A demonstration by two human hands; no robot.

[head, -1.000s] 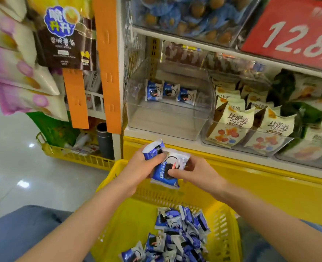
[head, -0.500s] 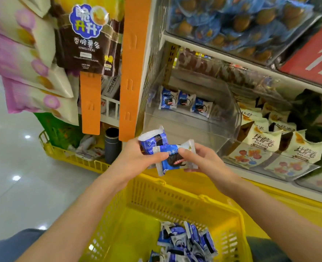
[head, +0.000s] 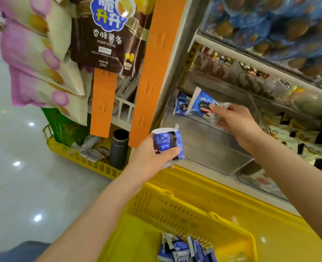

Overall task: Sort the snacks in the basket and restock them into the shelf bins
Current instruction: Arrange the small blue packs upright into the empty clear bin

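Head view: clear bin (head: 222, 148) mid-frame, basket (head: 175, 210) below. Right grip (head: 230, 118) pinches blue packet (head: 199, 104) deep in bin, just beside back row (head: 181, 105). Left grip (head: 152, 154) clasps spare packet (head: 165, 142) at bin mouth. Seat it upright against row, label out, before letting go.

Right hand (head: 232, 120) is inside the clear shelf bin (head: 213, 148), pinching a blue snack packet (head: 201, 104) near the bin's back left corner, just beside a stocked packet (head: 181, 105). Left hand (head: 148, 157) grips a second blue packet (head: 167, 143) just outside the front left corner. Below, the yellow basket (head: 175, 210) holds loose blue packets (head: 182, 250).
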